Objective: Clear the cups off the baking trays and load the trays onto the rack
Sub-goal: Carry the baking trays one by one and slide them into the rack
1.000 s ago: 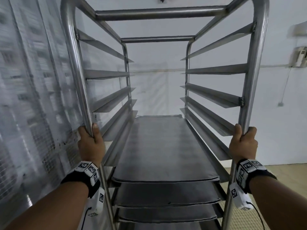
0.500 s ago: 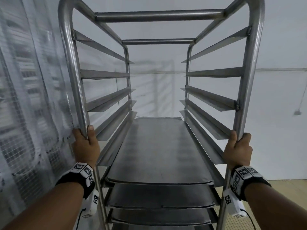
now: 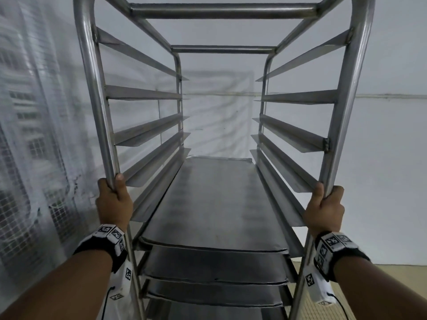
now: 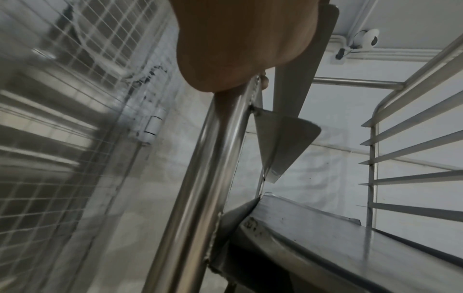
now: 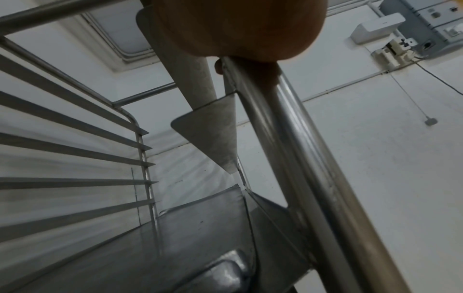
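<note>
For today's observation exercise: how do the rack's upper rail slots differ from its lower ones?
The upper rail slots stand bare, with the wall visible between them; the lower rail slots each carry a baking tray. The upper rail slots sit above the left hand and right hand; the lower ones sit at wrist level and beneath. Both belong to one steel rack.

Left hand [image 3: 113, 202] gripping, right hand [image 3: 324, 210] gripping, forearms outstretched

One steel rack [image 3: 221, 12], four baking trays [image 3: 215, 204] visible on its rails, two hands [image 3: 114, 202] gripping its posts
</note>
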